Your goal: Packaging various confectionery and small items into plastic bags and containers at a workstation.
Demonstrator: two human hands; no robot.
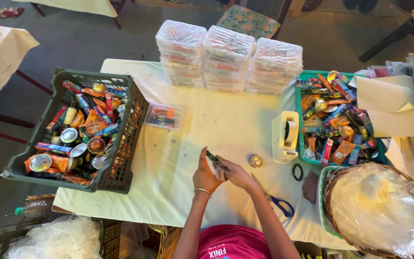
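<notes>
Covering the table [226, 129], a pale cloth [178, 187] overhangs grey floor [82, 38].

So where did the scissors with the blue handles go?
In the head view, the scissors lie on the white table near its front edge, just right of the person's right forearm, below the small round tin.
</notes>
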